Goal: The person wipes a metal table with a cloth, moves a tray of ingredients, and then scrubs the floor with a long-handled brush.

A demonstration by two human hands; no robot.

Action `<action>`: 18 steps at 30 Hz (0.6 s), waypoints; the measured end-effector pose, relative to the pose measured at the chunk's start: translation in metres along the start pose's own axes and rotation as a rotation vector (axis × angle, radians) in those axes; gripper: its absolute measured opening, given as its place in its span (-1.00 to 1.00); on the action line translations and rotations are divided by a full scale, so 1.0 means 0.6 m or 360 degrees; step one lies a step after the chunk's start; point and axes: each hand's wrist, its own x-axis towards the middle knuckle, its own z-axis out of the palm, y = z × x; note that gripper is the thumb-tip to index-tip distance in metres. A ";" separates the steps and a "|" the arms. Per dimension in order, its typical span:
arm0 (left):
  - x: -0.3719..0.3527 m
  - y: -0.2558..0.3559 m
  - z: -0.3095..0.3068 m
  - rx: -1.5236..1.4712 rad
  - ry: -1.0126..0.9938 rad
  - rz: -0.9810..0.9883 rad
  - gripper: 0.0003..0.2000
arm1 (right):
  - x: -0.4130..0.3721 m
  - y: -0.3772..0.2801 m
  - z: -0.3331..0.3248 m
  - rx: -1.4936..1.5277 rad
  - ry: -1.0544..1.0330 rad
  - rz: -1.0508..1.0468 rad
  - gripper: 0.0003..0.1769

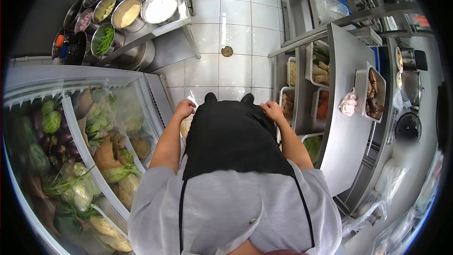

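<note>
A black apron (231, 137) covers my front over a grey shirt. My left hand (184, 109) is curled closed beside the apron's left edge; whether it pinches anything is too small to tell. At the opposite edge, the fingers of my right hand (272, 111) are closed on the apron's cloth, which creases towards them. The tips of two dark shoes show beyond the apron, on the white tiled floor (203, 38).
On the left stands a glass-topped fridge (71, 73) full of vegetables. Bowls of ingredients (127, 12) crowd a metal table beyond it. At right, a steel counter (344, 160) holds a tray of dark pieces (374, 92) and a pink cloth-like bundle (348, 103), above shelved vegetable baskets (319, 68).
</note>
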 end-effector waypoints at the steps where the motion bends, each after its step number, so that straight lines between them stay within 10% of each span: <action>1: 0.004 -0.004 -0.001 -0.0042 -0.0007 0.0008 -0.79 | -0.006 0.012 0.001 0.0006 -0.0014 0.0001 -0.49; 18: -0.103 -0.002 0.109 0.0083 0.0197 -0.0222 -0.67 | 0.062 0.118 -0.068 -0.0056 -0.0108 -0.0186 -0.50</action>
